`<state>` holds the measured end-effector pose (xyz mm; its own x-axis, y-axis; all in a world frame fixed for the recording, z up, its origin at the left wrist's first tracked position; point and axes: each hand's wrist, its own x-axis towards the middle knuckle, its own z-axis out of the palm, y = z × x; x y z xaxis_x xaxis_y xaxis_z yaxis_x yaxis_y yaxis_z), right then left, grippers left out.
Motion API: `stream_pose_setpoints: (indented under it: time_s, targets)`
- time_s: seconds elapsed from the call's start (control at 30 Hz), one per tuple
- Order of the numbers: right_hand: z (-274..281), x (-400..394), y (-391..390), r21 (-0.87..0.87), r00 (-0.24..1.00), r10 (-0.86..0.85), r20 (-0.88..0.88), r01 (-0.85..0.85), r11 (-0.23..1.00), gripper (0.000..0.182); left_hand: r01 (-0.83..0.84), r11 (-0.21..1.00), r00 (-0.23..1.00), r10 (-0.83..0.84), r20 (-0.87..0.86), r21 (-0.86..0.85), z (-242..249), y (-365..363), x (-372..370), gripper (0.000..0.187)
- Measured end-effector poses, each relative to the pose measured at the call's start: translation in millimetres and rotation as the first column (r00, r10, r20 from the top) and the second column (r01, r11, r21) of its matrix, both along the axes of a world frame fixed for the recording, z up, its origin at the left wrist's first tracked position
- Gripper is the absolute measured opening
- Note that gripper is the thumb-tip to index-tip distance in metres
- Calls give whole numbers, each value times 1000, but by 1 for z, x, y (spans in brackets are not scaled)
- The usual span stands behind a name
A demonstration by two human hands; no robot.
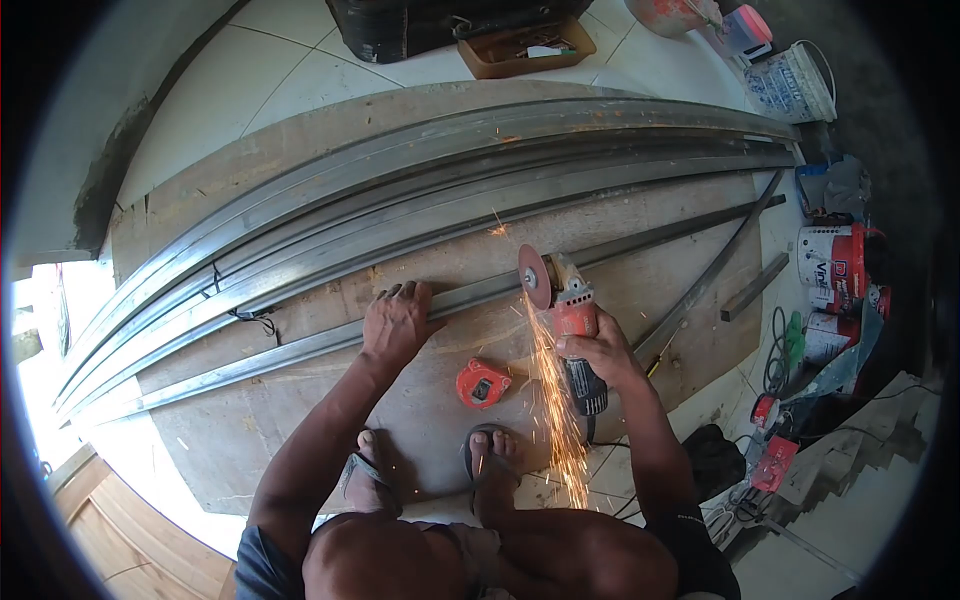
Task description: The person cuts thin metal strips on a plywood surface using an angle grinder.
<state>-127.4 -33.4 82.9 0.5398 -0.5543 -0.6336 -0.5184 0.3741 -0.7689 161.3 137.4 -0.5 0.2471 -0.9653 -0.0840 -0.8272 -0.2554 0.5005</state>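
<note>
My right hand [603, 350] is wrapped round the red and black body of an angle grinder [576, 322]. Its reddish disc [536, 277] meets a long grey metal bar [470, 295], and orange sparks [558, 410] stream down toward my feet. Left of the disc, my left hand [397, 318] presses on the same bar, its fingers bent over the far edge. A red tape measure [483, 383] lies on the board below the bar, between my hands.
More long metal profiles [400, 200] lie beyond the bar on a wooden board [240, 440]. A short metal piece [754, 287], paint cans [832, 262], a white bucket [790, 85] and cables are at the right. A brown tray [525, 50] and black case [420, 25] stand at the back.
</note>
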Motion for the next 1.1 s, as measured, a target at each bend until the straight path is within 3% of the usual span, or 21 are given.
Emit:
stream_pose_setpoints:
  time_s: [0.07, 0.2, 0.4, 0.5, 0.57, 0.8, 0.87, 1.0, 1.07, 1.1]
  targets:
    - [1, 3, 2, 42, 994, -85, 73, 82, 996, 54, 7, 1000, 1000, -7, 4, -3, 0, 0, 0, 48]
    - [3, 3, 3, 37, 998, -56, 6, 56, 998, 53, -3, 999, 1000, 2, -16, -37, 1, -1, 1, 48]
    - [-11, -2, 9, -11, 991, -98, 94, 99, 995, 51, 7, 998, 1000, -7, -6, -63, 1, -1, 0, 46]
    - [-7, -2, 10, -65, 1000, -3, -31, 1, 998, 52, -17, 1000, 999, 16, -35, -9, 6, -2, 2, 44]
    - [-9, -9, 17, 55, 998, -61, 14, 61, 997, 51, -3, 999, 1000, 3, -25, -32, 5, -2, 3, 44]
    - [-10, -37, 36, 177, 968, -221, 122, 198, 964, 53, 24, 998, 998, -27, -48, -66, 0, -3, 5, 49]
    - [-8, -49, 47, 272, 898, -377, 228, 313, 910, 56, 1, 995, 987, -16, -159, -96, 9, -4, 8, 53]
    - [4, -74, 75, 375, 742, -596, 307, 482, 792, 59, -22, 1000, 984, 20, -180, -8, 33, -8, 11, 57]
    - [4, -85, 87, 441, 590, -684, 429, 524, 729, 64, -78, 990, 997, 75, -28, -115, 51, -12, 10, 57]
    - [5, -90, 93, 438, 570, -695, 439, 539, 719, 64, -52, 991, 999, 50, -22, -125, 62, -14, 8, 57]
